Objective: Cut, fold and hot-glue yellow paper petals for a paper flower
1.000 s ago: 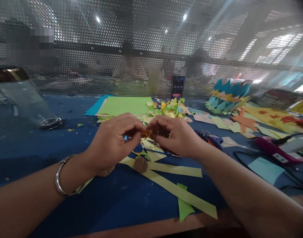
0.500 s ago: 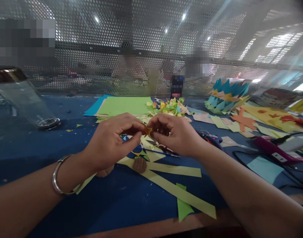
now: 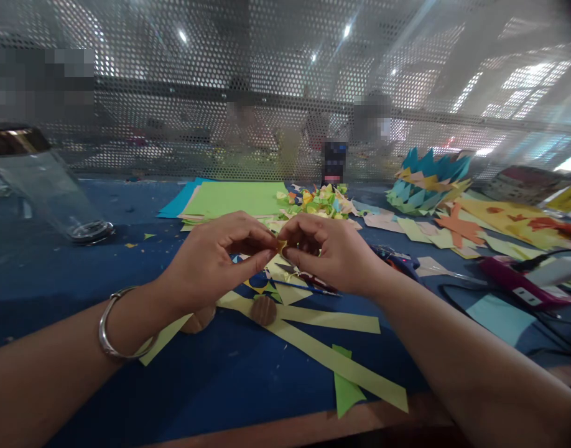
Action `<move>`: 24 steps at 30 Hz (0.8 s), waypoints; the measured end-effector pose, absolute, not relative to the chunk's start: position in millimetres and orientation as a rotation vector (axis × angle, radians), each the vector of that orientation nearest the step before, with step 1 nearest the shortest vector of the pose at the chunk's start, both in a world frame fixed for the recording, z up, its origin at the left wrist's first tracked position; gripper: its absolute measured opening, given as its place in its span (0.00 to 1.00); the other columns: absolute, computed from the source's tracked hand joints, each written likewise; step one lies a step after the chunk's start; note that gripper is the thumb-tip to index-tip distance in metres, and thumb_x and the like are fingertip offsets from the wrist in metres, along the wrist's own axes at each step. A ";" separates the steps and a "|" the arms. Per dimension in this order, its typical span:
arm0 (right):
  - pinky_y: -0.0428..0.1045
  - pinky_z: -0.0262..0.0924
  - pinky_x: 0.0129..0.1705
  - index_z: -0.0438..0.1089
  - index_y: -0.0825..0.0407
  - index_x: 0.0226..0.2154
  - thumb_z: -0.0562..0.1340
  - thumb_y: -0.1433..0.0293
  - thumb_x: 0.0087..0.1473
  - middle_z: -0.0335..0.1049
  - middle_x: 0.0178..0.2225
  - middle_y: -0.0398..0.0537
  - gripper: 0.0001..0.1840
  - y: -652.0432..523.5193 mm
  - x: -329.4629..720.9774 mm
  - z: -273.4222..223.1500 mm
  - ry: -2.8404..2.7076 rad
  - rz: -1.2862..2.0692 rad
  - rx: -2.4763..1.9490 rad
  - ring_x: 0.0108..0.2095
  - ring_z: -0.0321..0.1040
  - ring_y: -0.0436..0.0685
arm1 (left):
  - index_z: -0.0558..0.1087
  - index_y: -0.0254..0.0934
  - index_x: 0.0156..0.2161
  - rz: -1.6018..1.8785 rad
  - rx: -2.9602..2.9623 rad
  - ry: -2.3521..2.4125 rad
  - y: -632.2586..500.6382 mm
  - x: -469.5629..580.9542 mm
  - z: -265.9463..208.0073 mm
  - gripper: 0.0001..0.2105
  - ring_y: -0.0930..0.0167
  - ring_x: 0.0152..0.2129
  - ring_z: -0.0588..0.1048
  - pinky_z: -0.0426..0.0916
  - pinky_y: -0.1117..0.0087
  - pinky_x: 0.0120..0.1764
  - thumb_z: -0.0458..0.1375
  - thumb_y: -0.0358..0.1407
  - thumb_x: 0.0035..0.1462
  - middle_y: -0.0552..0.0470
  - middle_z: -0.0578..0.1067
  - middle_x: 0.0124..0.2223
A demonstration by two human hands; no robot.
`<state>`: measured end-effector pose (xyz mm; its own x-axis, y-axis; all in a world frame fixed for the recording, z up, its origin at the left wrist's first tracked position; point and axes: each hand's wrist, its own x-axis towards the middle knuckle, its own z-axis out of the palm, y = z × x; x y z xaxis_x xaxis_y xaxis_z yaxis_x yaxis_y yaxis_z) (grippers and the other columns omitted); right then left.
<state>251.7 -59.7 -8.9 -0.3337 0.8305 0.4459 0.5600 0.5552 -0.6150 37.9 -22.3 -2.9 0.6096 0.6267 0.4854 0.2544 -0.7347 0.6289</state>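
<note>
Between my fingertips is a small yellow-orange piece of paper (image 3: 281, 246), mostly covered by them. My left hand (image 3: 224, 258), with a silver bangle at the wrist, pinches its left side. From the right, my right hand (image 3: 329, 252) pinches the same piece with thumb and forefinger. Below the hands lie pale green paper strips (image 3: 332, 318), crossing near a round brown disc (image 3: 264, 310). Another brown disc (image 3: 199, 320) is partly hidden by my left hand. Paper scraps, scissors and a thin blue stick (image 3: 308, 287) lie just under my fingers.
A pile of small folded paper pieces (image 3: 318, 202) sits beside stacked green sheets (image 3: 239, 198). To the left stands a glass bottle (image 3: 47, 186). A spiky paper crown (image 3: 428, 180), a magenta power strip (image 3: 523, 283) and black cables lie right. A perforated metal screen rises behind.
My left thumb and fingers have shifted slightly around the yellow-orange paper, and less of it shows now. My left wrist has moved a little. The right hand stays nearly still.
</note>
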 end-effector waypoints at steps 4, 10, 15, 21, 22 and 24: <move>0.46 0.57 0.30 0.70 0.53 0.39 0.62 0.73 0.53 0.68 0.25 0.40 0.08 -59.6 251.3 -8.1 -2.026 0.452 -1.110 0.26 0.64 0.49 | 0.78 0.44 0.39 0.971 2.324 0.686 -22.4 38.1 -1.9 0.05 0.68 0.38 0.78 0.75 0.68 0.41 0.61 0.34 0.58 0.50 0.77 0.42; 0.46 0.57 0.31 0.69 0.53 0.38 0.62 0.73 0.53 0.68 0.26 0.40 0.07 -60.9 251.4 -7.1 -2.025 0.461 -1.109 0.26 0.64 0.49 | 0.78 0.44 0.38 0.998 2.336 0.679 -19.3 37.7 -4.3 0.05 0.68 0.38 0.78 0.75 0.68 0.41 0.61 0.34 0.58 0.50 0.78 0.41; 0.46 0.57 0.30 0.70 0.53 0.38 0.62 0.73 0.54 0.68 0.26 0.40 0.07 -60.9 251.8 -7.5 -2.041 0.452 -1.107 0.26 0.64 0.48 | 0.79 0.43 0.39 0.989 2.328 0.661 -20.2 37.6 -3.6 0.05 0.69 0.37 0.78 0.75 0.69 0.41 0.62 0.33 0.57 0.51 0.78 0.40; 0.46 0.57 0.31 0.70 0.53 0.39 0.62 0.73 0.54 0.68 0.27 0.41 0.07 -61.5 251.3 -6.1 -2.038 0.445 -1.108 0.26 0.64 0.48 | 0.79 0.44 0.38 0.995 2.328 0.667 -19.7 37.3 -3.6 0.04 0.69 0.37 0.78 0.75 0.68 0.40 0.62 0.33 0.58 0.51 0.78 0.40; 0.46 0.57 0.31 0.70 0.53 0.38 0.62 0.73 0.54 0.68 0.27 0.41 0.07 -61.7 251.1 -5.8 -2.037 0.442 -1.109 0.26 0.64 0.48 | 0.79 0.44 0.38 0.997 2.332 0.666 -19.3 37.1 -3.6 0.04 0.69 0.37 0.78 0.75 0.68 0.40 0.62 0.33 0.58 0.51 0.78 0.40; 0.46 0.57 0.30 0.70 0.54 0.38 0.62 0.73 0.54 0.68 0.26 0.41 0.07 -62.0 250.7 -5.4 -2.034 0.440 -1.110 0.26 0.64 0.48 | 0.79 0.44 0.38 1.000 2.352 0.669 -18.4 36.6 -3.5 0.04 0.68 0.37 0.78 0.74 0.68 0.40 0.62 0.33 0.58 0.51 0.78 0.40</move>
<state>250.7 -62.0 -5.4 -0.3299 0.8254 0.4581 0.5619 0.5616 -0.6073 36.6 -18.4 -3.5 0.6105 0.6048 0.5114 0.2419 -0.7572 0.6067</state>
